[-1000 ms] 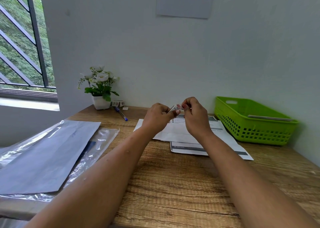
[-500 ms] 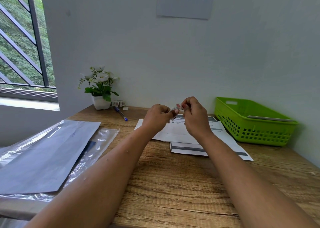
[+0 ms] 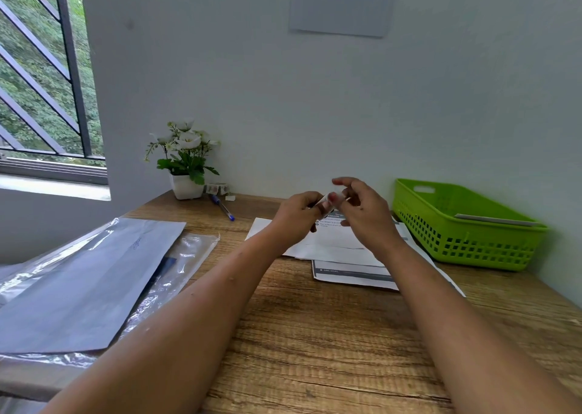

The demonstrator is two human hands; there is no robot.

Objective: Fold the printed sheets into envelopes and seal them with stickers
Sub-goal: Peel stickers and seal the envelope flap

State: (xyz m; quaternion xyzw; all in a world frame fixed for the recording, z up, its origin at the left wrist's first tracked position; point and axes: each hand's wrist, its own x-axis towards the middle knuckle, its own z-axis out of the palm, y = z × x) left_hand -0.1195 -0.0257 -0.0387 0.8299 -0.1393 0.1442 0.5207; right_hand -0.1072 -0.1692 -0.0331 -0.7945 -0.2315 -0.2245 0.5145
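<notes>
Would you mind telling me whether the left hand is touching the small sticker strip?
Touching. The head view shows the left hand pinching the sticker strip between its fingertips.

Print on the sheets (image 3: 333, 245) is too blurred to read.

A: The printed sheets (image 3: 346, 249)?
B: White, flat on the table (image 3: 315, 335), overlapping — top one folded, a dark-banded page beneath
A: The sticker strip (image 3: 322, 202)?
B: Small, pale, tilted, held above them
</notes>
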